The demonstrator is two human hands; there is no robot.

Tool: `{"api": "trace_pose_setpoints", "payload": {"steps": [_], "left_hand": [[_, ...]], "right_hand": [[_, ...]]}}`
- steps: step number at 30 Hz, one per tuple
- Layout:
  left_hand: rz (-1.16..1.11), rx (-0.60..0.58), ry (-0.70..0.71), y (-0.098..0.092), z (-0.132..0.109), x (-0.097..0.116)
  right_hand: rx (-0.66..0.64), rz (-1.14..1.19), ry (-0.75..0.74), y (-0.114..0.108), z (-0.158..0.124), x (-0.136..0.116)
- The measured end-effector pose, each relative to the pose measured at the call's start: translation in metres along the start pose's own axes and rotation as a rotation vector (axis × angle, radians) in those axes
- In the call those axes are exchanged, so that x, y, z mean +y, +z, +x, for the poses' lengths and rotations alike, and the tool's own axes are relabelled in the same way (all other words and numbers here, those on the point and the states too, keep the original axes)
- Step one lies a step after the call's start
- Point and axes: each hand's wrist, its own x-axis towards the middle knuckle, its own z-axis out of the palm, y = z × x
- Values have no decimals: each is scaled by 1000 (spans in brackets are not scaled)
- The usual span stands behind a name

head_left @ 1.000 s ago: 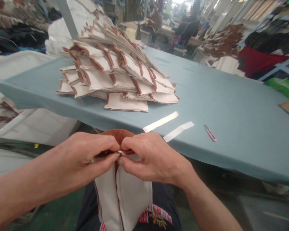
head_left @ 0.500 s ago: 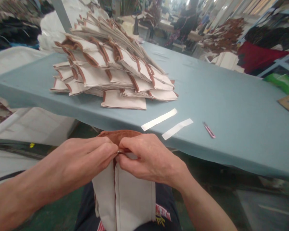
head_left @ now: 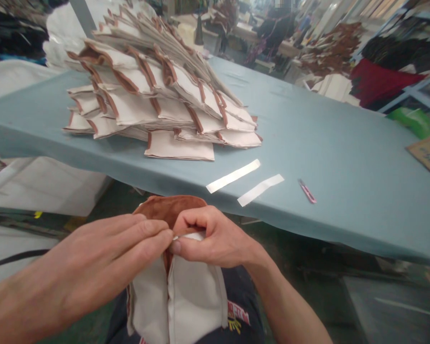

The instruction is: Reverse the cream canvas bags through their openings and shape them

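Note:
Over my lap I hold a cream fabric pouch [head_left: 186, 301] with a brown suede lining [head_left: 166, 210] showing at its top. My left hand [head_left: 103, 258] pinches the pouch's top edge with fingers pressed together. My right hand [head_left: 211, 236] is curled and pinches the same edge from the right, thumb against the cream cloth. Both hands meet at the middle seam, just below the front edge of the blue-grey table [head_left: 344, 157].
A tall fanned stack of cream pouches with brown trim [head_left: 154, 95] sits on the table at left. Two white strips [head_left: 232, 176] [head_left: 261, 189] and a small pink cutter [head_left: 307, 191] lie near the front edge. A cardboard piece [head_left: 428, 155] sits far right. Another person works at the back.
My hands have shifted slightly lower and left. More of the brown lining shows above my fingers, and my right hand's fingers are curled tighter.

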Motion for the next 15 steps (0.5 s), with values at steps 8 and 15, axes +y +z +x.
{"api": "trace_pose_setpoints", "payload": {"steps": [8,15], "left_hand": [[55,-79,2,23,-18,-17],[53,-34,-45,22,-29,-7]], "right_hand": [[-12,174,108,0,-1,-3],[-7,258,125,7,-1,-4]]}}
